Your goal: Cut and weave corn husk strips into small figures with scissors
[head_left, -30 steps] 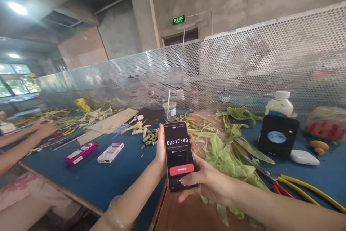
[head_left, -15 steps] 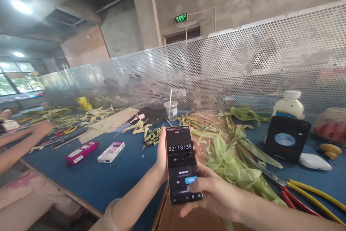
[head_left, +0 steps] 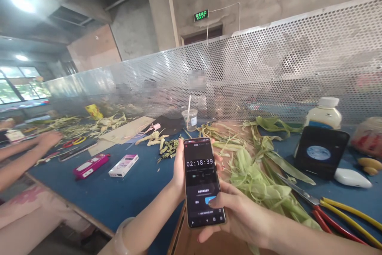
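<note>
A smartphone point(head_left: 203, 187) stands upright in both my hands, its dark screen showing 02:18:39 and a blue button low down. My left hand point(head_left: 179, 171) is wrapped round its left edge, with fingertips showing past the right edge. My right hand point(head_left: 234, 209) grips the lower right side, and its thumb lies over the blue button. Right of the phone is a heap of green corn husks point(head_left: 253, 175). Scissors with red and yellow handles point(head_left: 318, 203) lie beyond my right forearm.
A perforated metal screen point(head_left: 253, 76) runs along the table's back. Nearby stand a plastic cup with straw point(head_left: 190, 120), a white-capped bottle point(head_left: 324, 113), a second dark device point(head_left: 320, 153) and a white case point(head_left: 353, 177). Left lie a pink power strip point(head_left: 91, 166), a small box point(head_left: 123, 166) and another person's arms point(head_left: 32, 149).
My right thumb has shifted slightly up onto the blue button. The camera view has moved a little; the phone stays in both hands.
</note>
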`<move>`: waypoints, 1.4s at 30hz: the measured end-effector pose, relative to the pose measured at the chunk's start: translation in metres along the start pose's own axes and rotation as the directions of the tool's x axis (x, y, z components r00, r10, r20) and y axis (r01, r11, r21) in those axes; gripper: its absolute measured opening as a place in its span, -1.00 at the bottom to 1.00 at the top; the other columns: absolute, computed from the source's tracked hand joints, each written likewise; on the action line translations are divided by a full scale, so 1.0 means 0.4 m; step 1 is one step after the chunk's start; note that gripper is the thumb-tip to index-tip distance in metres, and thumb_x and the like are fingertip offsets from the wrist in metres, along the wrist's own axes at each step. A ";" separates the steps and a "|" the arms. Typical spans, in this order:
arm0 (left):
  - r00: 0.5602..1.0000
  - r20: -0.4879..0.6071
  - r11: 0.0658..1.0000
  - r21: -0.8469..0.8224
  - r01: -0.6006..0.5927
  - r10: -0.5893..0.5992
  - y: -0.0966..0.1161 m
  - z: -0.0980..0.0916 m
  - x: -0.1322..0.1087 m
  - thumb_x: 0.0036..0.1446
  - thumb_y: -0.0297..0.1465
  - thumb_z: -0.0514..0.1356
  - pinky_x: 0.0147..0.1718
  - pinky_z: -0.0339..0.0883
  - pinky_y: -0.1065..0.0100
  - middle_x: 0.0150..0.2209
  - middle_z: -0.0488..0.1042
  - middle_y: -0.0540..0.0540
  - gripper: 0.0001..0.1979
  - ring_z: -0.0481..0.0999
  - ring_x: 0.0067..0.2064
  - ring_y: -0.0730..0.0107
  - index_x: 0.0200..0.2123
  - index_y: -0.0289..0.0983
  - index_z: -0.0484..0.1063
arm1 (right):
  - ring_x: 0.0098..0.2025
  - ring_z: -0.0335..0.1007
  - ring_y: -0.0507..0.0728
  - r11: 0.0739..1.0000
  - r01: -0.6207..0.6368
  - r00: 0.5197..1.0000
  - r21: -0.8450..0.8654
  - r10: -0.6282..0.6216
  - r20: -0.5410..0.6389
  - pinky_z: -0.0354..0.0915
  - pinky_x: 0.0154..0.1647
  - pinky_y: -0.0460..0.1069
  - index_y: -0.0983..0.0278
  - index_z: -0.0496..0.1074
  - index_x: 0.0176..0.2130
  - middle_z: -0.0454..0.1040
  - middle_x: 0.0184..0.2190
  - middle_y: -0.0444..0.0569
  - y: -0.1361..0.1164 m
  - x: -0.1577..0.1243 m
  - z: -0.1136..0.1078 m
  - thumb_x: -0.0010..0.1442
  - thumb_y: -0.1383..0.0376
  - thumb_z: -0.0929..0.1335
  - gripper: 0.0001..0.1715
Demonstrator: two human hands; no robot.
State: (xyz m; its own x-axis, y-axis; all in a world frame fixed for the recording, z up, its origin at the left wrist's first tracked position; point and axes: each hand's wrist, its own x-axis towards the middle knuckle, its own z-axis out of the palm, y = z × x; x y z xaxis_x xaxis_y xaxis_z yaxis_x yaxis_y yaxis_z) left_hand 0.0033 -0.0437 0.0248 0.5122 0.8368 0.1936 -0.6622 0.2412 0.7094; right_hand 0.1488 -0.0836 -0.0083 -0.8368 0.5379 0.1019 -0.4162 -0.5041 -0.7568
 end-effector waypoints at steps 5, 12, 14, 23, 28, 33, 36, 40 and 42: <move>0.999 -0.052 1.000 0.014 0.009 -0.008 0.002 -0.005 -0.003 0.05 0.12 -0.18 -0.18 0.28 0.16 -0.21 0.49 -0.37 -0.17 0.47 -0.14 0.03 0.11 -0.48 0.17 | -0.16 0.38 0.19 1.000 0.017 1.000 -0.003 -0.017 0.018 0.31 -0.18 0.19 0.28 0.20 -0.06 0.38 -0.22 0.01 -0.003 -0.001 0.002 0.02 0.44 0.24 -0.58; 0.986 -0.164 1.000 0.023 -0.019 0.022 0.007 0.013 -0.009 0.07 0.06 -0.12 -0.11 0.25 0.14 -0.08 0.43 -0.43 -0.21 0.41 -0.03 -0.05 0.04 -0.55 0.25 | -0.19 0.37 0.16 1.000 0.021 1.000 0.001 -0.021 -0.004 0.31 -0.18 0.19 0.29 0.22 -0.06 0.38 -0.25 0.00 -0.003 -0.005 0.003 0.02 0.48 0.22 -0.56; 0.979 -0.200 0.999 0.042 -0.035 0.043 0.007 0.018 -0.011 0.09 0.00 -0.10 -0.13 0.28 0.18 -0.05 0.41 -0.43 -0.27 0.40 -0.03 -0.03 0.00 -0.56 0.29 | -0.19 0.36 0.16 1.000 0.023 1.000 0.004 -0.023 -0.007 0.31 -0.18 0.18 0.30 0.23 -0.06 0.38 -0.25 0.00 -0.002 -0.007 0.002 0.02 0.49 0.21 -0.56; 0.982 -0.177 0.986 0.164 -0.039 0.068 0.001 0.012 -0.020 0.04 -0.34 -0.02 -0.12 0.28 0.22 -0.02 0.41 -0.32 -0.52 0.35 0.05 0.04 -0.01 -0.49 0.33 | -0.17 0.35 0.20 1.000 0.028 0.999 0.009 -0.028 -0.032 0.29 -0.17 0.22 0.30 0.21 -0.03 0.37 -0.23 0.02 0.002 -0.008 -0.005 0.03 0.50 0.19 -0.54; 0.981 -0.160 0.970 0.233 -0.069 0.108 0.002 0.010 -0.024 -0.07 -0.49 0.03 -0.03 0.21 0.17 -0.02 0.41 -0.31 -0.48 0.35 0.05 0.04 0.03 -0.49 0.29 | -0.18 0.36 0.19 1.000 0.027 0.999 0.010 -0.027 -0.031 0.29 -0.17 0.22 0.31 0.23 -0.05 0.37 -0.24 0.01 0.004 -0.008 -0.006 0.02 0.51 0.20 -0.55; 0.981 -0.178 0.986 0.156 -0.055 0.083 0.001 0.015 -0.022 0.05 -0.37 0.01 -0.06 0.24 0.19 -0.04 0.42 -0.32 -0.47 0.38 0.01 0.07 0.11 -0.43 0.19 | -0.15 0.36 0.20 1.000 0.027 0.999 -0.003 -0.027 -0.028 0.28 -0.16 0.22 0.32 0.24 -0.06 0.38 -0.22 0.03 0.004 -0.010 -0.005 0.02 0.50 0.21 -0.56; 0.975 -0.212 0.989 0.141 -0.039 0.069 0.000 0.018 -0.021 0.10 -0.29 -0.02 -0.15 0.29 0.24 -0.08 0.45 -0.33 -0.46 0.44 -0.06 0.12 0.13 -0.42 0.17 | -0.17 0.36 0.19 1.000 0.021 0.999 -0.012 -0.021 -0.031 0.29 -0.17 0.21 0.32 0.26 -0.07 0.39 -0.23 0.03 0.004 -0.011 -0.003 0.01 0.49 0.22 -0.57; 0.976 -0.195 0.981 0.183 -0.061 0.097 0.002 0.018 -0.026 0.09 -0.32 0.01 -0.21 0.30 0.24 -0.11 0.47 -0.31 -0.41 0.49 -0.16 0.15 0.19 -0.36 0.06 | -0.16 0.37 0.20 1.000 0.013 0.999 -0.014 -0.013 -0.049 0.30 -0.18 0.21 0.30 0.25 -0.07 0.40 -0.23 0.02 0.004 -0.012 0.000 0.00 0.47 0.24 -0.56; 0.979 -0.168 0.971 0.228 -0.079 0.119 0.003 0.016 -0.028 0.02 -0.41 0.05 -0.21 0.30 0.22 -0.09 0.46 -0.28 -0.36 0.49 -0.18 0.16 0.21 -0.34 0.02 | -0.17 0.37 0.21 1.000 0.015 0.998 -0.013 -0.016 -0.058 0.30 -0.18 0.22 0.29 0.25 -0.07 0.40 -0.23 0.03 0.004 -0.013 0.000 -0.01 0.47 0.24 -0.55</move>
State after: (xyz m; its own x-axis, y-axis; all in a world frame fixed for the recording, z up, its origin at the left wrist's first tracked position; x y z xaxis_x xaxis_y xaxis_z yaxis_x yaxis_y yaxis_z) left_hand 0.0000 -0.0559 0.0278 0.3310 0.9299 0.1602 -0.5586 0.0562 0.8276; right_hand 0.1525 -0.0874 -0.0102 -0.8083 0.5838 0.0764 -0.4240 -0.4871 -0.7635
